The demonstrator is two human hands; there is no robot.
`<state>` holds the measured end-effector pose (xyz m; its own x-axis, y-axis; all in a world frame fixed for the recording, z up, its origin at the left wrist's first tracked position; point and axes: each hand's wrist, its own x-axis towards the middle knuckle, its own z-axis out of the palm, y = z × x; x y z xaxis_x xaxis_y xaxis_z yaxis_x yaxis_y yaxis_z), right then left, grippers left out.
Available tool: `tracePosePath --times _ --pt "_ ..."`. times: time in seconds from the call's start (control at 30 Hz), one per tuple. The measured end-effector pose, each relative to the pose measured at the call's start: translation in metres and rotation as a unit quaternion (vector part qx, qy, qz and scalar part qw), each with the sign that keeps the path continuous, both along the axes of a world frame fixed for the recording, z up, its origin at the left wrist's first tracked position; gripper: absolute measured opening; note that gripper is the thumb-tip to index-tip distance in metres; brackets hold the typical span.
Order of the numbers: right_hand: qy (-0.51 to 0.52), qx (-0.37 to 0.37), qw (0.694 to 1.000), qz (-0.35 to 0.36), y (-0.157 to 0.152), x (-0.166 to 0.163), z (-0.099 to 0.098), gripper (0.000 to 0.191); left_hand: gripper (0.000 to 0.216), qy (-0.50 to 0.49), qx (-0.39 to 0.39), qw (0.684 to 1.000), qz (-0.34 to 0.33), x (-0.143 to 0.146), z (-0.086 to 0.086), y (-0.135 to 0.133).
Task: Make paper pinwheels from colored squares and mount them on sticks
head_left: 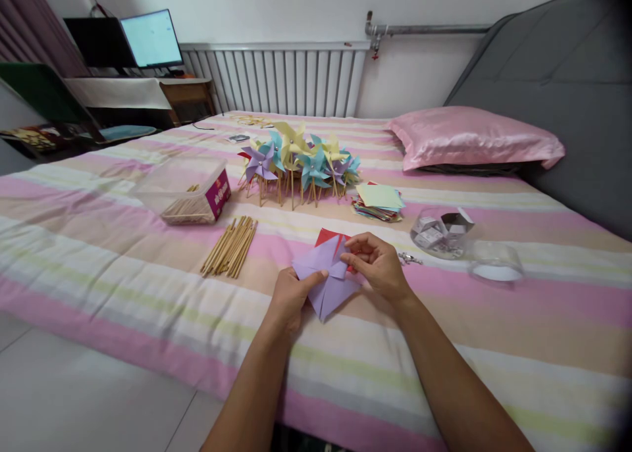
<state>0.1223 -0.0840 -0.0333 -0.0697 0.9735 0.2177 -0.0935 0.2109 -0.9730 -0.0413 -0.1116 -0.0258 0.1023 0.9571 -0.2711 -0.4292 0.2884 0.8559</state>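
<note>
A purple paper sheet [328, 293], slit and partly folded like a pinwheel, is between my two hands above the striped bed. My left hand [292, 297] grips its left side, thumb lying on top near the middle. At the upper right, my right hand [376, 262] pinches a corner of the same paper between thumb and fingers. Red paper [326, 235] shows behind the purple sheet, partly covered by it. Small metallic pieces [409, 259] lie just right of my right hand.
Wooden sticks [230, 247] lie left of my hands, near a clear plastic box [172, 192] holding more sticks. Finished pinwheels [296, 156] stand beyond. A coloured paper stack [379, 199], a clear tub [437, 235] with small boxes and a clear lid [495, 262] are rightward.
</note>
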Motion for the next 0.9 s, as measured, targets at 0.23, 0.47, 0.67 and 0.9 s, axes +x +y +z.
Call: tracePosePath --times 0.23,0.47,0.67,0.9 --pt "0.014 0.035 0.993 -0.108 0.004 0.003 0.002 0.027 0.035 -0.009 -0.01 1.0 0.027 0.001 0.005 0.0" --pt "-0.04 0.073 0.996 -0.005 -0.01 0.01 0.012 0.011 0.032 -0.059 -0.034 0.989 0.131 -0.006 0.003 0.008" --pt "-0.128 0.024 0.982 0.136 -0.023 -0.009 0.014 0.025 0.025 -0.107 -0.052 0.981 0.152 -0.01 0.002 0.011" --pt "-0.072 -0.018 0.988 0.132 -0.018 -0.017 -0.003 0.019 0.027 -0.102 -0.035 0.987 0.119 -0.009 0.004 0.008"
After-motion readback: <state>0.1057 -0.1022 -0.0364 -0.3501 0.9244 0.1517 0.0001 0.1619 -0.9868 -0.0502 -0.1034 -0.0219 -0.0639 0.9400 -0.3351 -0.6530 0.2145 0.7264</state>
